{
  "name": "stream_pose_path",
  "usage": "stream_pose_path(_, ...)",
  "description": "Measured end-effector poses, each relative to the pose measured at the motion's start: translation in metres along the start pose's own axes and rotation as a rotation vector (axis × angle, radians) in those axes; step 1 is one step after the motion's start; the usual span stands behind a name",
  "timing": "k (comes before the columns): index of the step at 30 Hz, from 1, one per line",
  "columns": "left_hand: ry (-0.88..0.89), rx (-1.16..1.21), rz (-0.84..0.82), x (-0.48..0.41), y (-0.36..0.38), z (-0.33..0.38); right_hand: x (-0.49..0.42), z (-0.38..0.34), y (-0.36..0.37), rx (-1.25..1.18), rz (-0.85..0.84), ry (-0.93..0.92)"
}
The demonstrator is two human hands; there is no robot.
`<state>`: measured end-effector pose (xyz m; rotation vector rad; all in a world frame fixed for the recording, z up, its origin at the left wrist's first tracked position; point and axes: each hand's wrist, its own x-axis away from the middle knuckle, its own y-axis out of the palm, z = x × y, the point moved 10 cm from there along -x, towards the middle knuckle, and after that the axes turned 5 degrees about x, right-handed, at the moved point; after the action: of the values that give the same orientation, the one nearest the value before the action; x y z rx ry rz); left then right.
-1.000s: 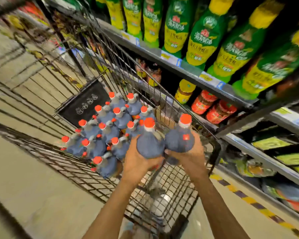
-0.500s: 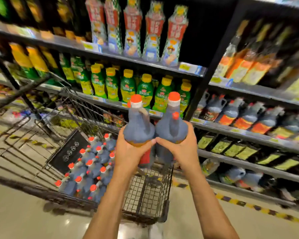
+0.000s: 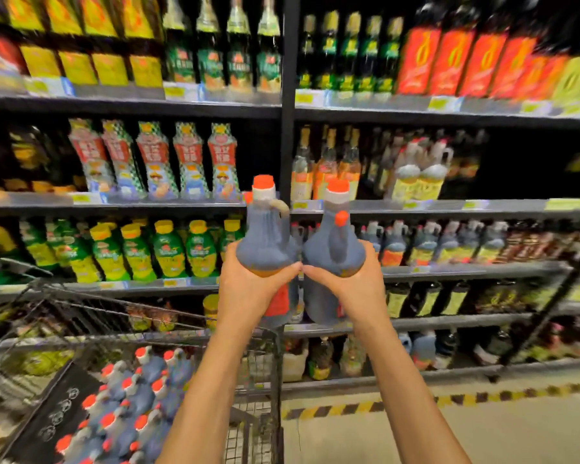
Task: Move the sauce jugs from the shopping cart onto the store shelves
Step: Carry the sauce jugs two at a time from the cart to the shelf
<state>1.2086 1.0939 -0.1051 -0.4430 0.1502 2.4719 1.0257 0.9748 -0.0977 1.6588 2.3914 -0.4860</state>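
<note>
Gripped round the belly in left hand (image 3: 248, 291): dark round plastic sauce jug with orange cap (image 3: 264, 242), upright. Gripped likewise in right hand (image 3: 354, 291): matching second jug (image 3: 334, 252), touching the first; paired, probably, to save a trip. Packed below left hand, in wire shopping cart (image 3: 269, 360): more orange-capped jugs (image 3: 141, 420). Ranged beyond right hand: shelf row of similar jugs (image 3: 456, 242), likely destination.

The person's left forearm (image 3: 208, 396) and right forearm (image 3: 412, 396) are showing bare along their whole visible length; the left hand (image 3: 248, 291) and right hand (image 3: 354, 291) are showing bare too.
</note>
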Motion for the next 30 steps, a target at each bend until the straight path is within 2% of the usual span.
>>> stream_pose_path(16,0.06,0.108,-0.338,0.088,0.271,0.087,0.016,0.018,-0.305,0.043,0.293,0.04)
stream_pose_path(30,0.019,0.222,-0.748,0.152,0.527,0.087,0.027,0.079,-0.523,0.137,0.683,0.181)
